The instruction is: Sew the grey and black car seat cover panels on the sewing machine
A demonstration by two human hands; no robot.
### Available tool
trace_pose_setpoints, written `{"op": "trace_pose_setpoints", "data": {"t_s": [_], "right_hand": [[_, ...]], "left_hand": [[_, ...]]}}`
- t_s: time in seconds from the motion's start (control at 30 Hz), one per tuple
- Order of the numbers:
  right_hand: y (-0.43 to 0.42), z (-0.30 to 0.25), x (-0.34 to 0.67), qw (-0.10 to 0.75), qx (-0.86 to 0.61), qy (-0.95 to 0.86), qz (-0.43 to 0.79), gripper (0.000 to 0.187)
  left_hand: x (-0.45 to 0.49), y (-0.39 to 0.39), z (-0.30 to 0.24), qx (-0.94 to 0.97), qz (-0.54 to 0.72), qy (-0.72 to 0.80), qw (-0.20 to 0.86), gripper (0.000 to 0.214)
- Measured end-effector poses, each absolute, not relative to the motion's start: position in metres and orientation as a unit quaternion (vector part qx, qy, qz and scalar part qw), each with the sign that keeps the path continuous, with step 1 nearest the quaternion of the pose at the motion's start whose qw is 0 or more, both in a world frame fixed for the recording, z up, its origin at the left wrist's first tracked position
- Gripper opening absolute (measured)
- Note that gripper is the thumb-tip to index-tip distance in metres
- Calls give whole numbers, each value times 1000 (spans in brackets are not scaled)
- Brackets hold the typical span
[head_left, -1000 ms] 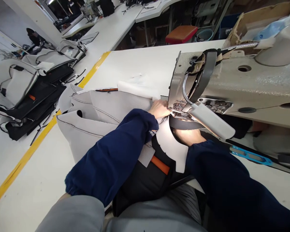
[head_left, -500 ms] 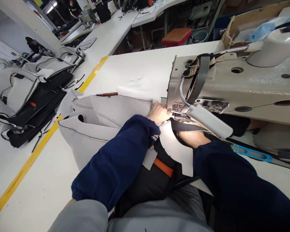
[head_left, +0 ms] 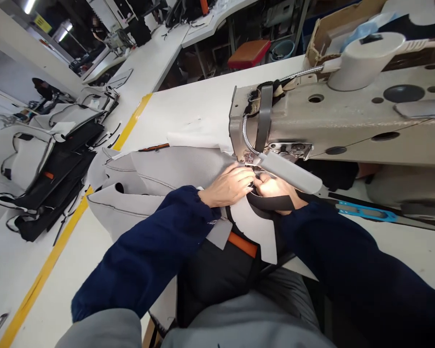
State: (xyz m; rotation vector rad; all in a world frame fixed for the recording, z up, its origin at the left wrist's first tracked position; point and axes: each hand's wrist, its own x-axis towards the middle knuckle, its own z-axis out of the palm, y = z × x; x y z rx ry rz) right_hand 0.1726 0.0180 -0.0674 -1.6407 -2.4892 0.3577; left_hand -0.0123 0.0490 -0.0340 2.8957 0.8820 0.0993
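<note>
- At centre, we rest our left hand [head_left: 227,187] on grey fabric [head_left: 188,169], just below the sewing machine [head_left: 286,123].
- Just right, a black strip [head_left: 277,202] crosses our right hand [head_left: 275,186].
- Upper centre, we see a red stool [head_left: 249,53]; left, grey-and-black pieces [head_left: 32,159].

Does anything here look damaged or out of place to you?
One thing: the cardboard box beyond the sewing machine has a ragged edge, as if torn. Otherwise nothing stands out; the grey fabric beside the left hand lies in loose folds, with no damage that I can see.
</note>
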Motion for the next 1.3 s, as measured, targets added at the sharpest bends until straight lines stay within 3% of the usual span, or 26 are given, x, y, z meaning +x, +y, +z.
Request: {"op": "trace_pose_setpoints", "data": {"t_s": [0.17, 0.4, 0.53, 0.63, 0.73, 0.87, 0.97, 1.2, 1.3], "right_hand": [[8, -74, 181, 40, -502, -859, 90, 35], [-2, -73, 184, 43, -524, -844, 102, 40], [-7, -65, 179, 20, -577, -810, 103, 43], [-12, -62, 176, -17, -596, -797, 95, 44], [-15, -62, 174, -35, -600, -794, 88, 45], [-14, -63, 173, -39, -589, -802, 88, 44], [-13, -64, 173, -44, -587, -803, 92, 46], [-14, -59, 179, -25, -573, -814, 93, 45], [-16, -59, 184, -7, -536, -839, 96, 47]], "left_hand": [[-11, 58, -18, 966, -41, 236, 99, 39], [-16, 40, -5, 936, -92, 337, -35, 57], [-7, 27, -12, 950, -100, 287, -67, 40], [-3, 33, -20, 926, -125, 350, -68, 25], [-8, 43, -25, 902, -127, 404, -82, 31], [-12, 39, -28, 926, -103, 350, -101, 31], [-6, 34, -30, 938, -104, 320, -84, 33], [6, 68, -26, 882, -119, 451, 66, 40], [6, 70, -25, 884, -149, 439, 56, 31]]}}
